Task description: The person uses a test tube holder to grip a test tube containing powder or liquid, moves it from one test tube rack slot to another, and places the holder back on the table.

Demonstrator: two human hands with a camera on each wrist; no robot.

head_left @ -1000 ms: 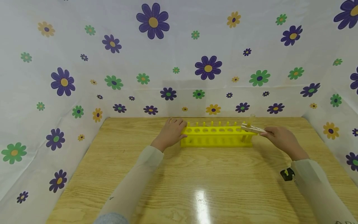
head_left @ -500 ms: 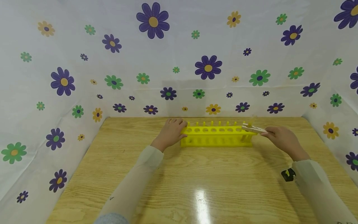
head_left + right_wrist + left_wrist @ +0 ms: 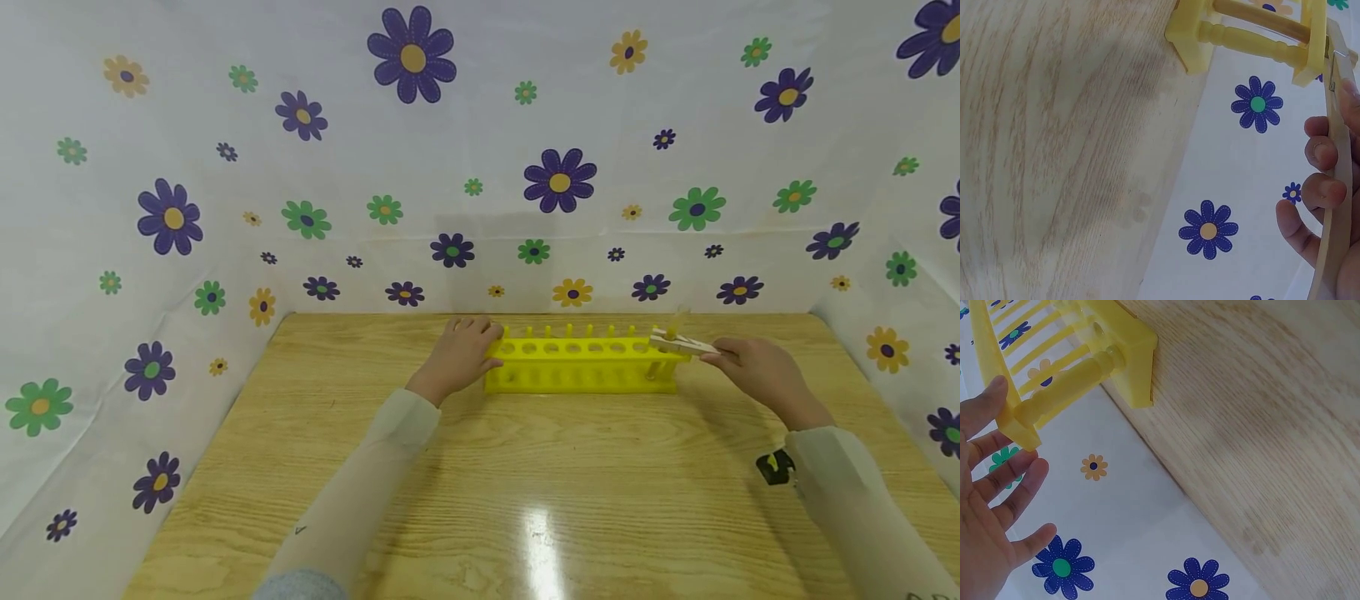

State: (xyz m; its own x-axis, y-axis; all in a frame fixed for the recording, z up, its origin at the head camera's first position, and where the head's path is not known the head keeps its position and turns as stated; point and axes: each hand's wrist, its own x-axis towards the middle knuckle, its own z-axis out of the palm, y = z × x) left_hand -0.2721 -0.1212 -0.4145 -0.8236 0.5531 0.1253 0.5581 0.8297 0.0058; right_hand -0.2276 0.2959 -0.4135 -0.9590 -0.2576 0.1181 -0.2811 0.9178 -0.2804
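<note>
A yellow test tube rack point(image 3: 577, 375) stands near the table's back edge. My left hand point(image 3: 459, 354) grips its left end; in the left wrist view the thumb and a finger of that hand point(image 3: 991, 500) pinch the corner of the rack's top point(image 3: 1029, 432). My right hand point(image 3: 765, 375) holds a wooden clamp point(image 3: 686, 344) by its far end. The clamp's tip is at a clear tube point(image 3: 679, 321) that stands, slightly tilted, in the rack's rightmost part. In the right wrist view fingers point(image 3: 1322, 190) curl round the clamp point(image 3: 1337, 225) beside the rack point(image 3: 1313, 47).
The wooden table point(image 3: 525, 467) reaches from the rack to the front of the view. A white sheet with printed flowers point(image 3: 480, 133) hangs behind it and at both sides. A small black object point(image 3: 775, 467) is by the right sleeve.
The right hand and clamp have shifted very slightly right, and the tube's top leans a little more to the right. The left hand keeps its grip on the rack.
</note>
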